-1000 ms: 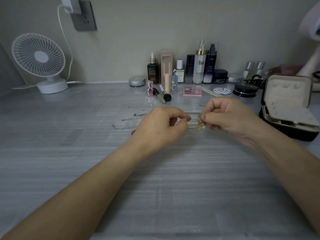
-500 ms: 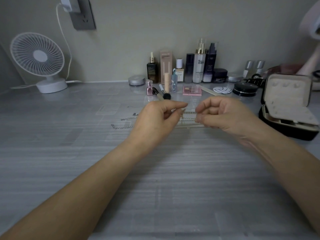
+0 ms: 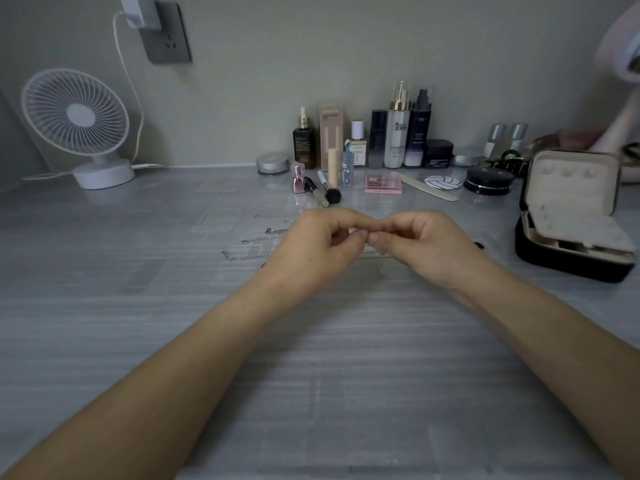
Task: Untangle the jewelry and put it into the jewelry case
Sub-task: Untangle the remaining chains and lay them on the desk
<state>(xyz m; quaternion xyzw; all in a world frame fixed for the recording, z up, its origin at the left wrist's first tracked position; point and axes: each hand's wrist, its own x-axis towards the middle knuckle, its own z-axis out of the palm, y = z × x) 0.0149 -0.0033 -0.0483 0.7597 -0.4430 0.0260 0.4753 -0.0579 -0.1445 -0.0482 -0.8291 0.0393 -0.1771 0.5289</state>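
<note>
View: head camera, looking forward and down.
Table [image 3: 311, 375]: grey, streaked surface; both forearms reach across it from the near edge.
Left hand [image 3: 311, 251]: mid-table, fingers curled, thumb and forefinger tips pressed together in a pinch.
Right hand [image 3: 426, 247]: just right of the left hand, fingers likewise curled into a pinch, and its fingertips touch those of the left hand.
Held item: cannot tell, as whatever sits between the fingertips is too small or hidden.
Pale strand [image 3: 375, 255]: a thin line just below the meeting fingertips. Cannot tell whether it is held or lying on the table.
Silver chains [image 3: 242, 257]: several fine lengths lying flat on the table just left of the left hand, running under it.
Jewelry case [image 3: 571, 216]: far right on the table, well apart from the hands. It is black outside and cream inside, lid open and standing upright.
Cosmetic bottles [image 3: 398, 133]: a row standing against the far wall.
Makeup brush [image 3: 329, 194]: lying just beyond the hands.
Pink palette [image 3: 382, 184]: flat, right of the brush.
Black compact [image 3: 488, 180]: near the case, on its left.
White fan [image 3: 74, 112]: far left corner, with its cable running up to the wall socket [image 3: 169, 39].
</note>
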